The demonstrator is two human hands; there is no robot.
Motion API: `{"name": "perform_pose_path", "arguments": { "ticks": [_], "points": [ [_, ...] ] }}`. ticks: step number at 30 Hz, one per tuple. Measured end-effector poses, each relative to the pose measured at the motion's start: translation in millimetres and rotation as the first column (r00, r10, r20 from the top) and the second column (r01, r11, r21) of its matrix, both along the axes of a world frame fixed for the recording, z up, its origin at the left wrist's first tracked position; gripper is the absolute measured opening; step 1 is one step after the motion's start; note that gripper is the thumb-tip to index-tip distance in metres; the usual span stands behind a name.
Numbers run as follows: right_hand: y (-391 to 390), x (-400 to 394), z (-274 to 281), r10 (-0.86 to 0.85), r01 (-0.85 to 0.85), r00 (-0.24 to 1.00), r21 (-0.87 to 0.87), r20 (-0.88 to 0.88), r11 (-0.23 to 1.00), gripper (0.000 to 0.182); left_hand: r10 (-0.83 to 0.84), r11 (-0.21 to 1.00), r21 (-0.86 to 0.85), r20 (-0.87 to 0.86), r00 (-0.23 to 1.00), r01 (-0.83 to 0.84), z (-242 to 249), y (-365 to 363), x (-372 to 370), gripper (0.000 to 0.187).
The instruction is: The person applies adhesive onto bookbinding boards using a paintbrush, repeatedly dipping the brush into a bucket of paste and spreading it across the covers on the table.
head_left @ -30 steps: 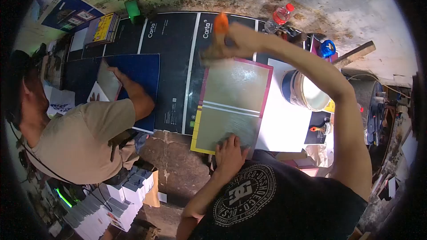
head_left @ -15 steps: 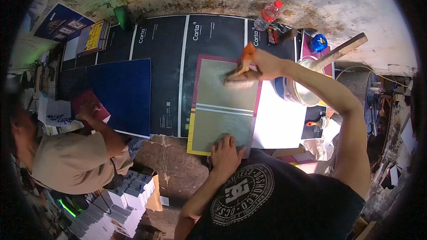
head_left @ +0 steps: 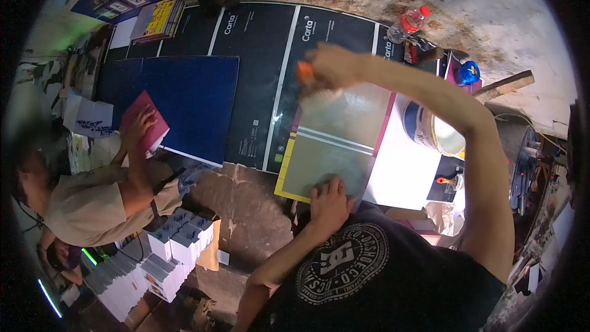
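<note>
From where I stand, the person in the black shirt is bent over the near edge of the counter (head_left: 258, 43), right of its middle. The right hand (head_left: 337, 67) has its fingers closed around an orange-handled brush (head_left: 304, 72), blurred, its bristles over the far left corner of a large grey board (head_left: 335, 160). That board, bordered in magenta and yellow and glossy across its far half, lies crosswise on the counter, its yellow corner poking past the near edge. The left hand (head_left: 330, 205) rests on the board's near end, fingers loosely spread and gripping nothing.

A white sheet (head_left: 399, 175) lies just right of the board, and a paint bucket (head_left: 424, 128) stands beyond it toward the right end. A second brush (head_left: 452, 180) lies near the right near corner. Over on the left, a co-worker's hand (head_left: 142, 124) rests on a magenta book (head_left: 153, 132) above a wide blue panel (head_left: 190, 92). A bottle (head_left: 410, 23) stands by the far edge.
</note>
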State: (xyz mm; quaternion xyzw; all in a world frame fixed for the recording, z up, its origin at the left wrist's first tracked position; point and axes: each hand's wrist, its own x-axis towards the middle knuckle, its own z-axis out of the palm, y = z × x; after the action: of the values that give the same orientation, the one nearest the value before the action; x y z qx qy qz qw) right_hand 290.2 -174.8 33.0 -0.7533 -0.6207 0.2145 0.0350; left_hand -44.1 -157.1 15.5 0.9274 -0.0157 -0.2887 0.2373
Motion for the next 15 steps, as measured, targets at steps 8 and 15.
{"name": "perform_pose_path", "arguments": {
  "ticks": [8,15],
  "points": [
    [14,-33,46,0.192,-0.204,0.955,-0.029,-0.227,0.979,0.017,0.049,0.998,-0.030,0.070,0.996,-0.047,-6,-1,-10,0.060],
    [53,-46,-15,0.260,-0.235,0.962,0.219,-0.089,0.947,0.021,0.042,0.999,-0.009,0.047,0.998,-0.042,-8,-6,-10,0.064]
  ]
}}
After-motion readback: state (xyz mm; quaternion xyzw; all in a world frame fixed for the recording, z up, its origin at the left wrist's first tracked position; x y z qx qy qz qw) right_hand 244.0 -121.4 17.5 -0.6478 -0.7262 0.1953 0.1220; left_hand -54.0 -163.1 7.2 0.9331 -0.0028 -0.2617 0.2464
